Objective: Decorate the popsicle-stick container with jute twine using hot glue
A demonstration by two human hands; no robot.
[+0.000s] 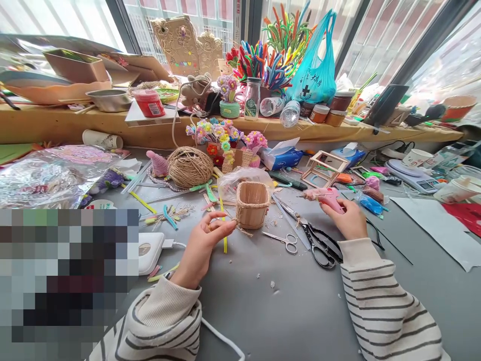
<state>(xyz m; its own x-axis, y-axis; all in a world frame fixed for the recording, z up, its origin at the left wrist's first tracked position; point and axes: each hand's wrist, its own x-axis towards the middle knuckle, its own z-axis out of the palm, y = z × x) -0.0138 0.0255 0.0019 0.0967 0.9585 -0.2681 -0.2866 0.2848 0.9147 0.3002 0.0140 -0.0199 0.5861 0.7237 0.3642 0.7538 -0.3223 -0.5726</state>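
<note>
A small square wooden basket (250, 209) with twine around its rim and base stands upright in the middle of the table. At its lower left corner, the fingertips of my left hand (203, 245) pinch a loose length of twine (245, 232). My right hand (347, 219) is wrapped around a pink hot glue gun (330, 198), whose nozzle points left toward the basket with a gap between them. Small scissors (287, 242) and large black-handled scissors (319, 243) lie between the basket and my right hand.
Behind the basket sit a ball of twine (190, 167), a plastic bag (240, 181) and a blue tissue pack (282, 154). A wooden frame (323, 168) and a kitchen scale (411, 175) are at the right. A white device with a cable (150, 253) lies left. Jars and pipe cleaners (259, 60) line the sill.
</note>
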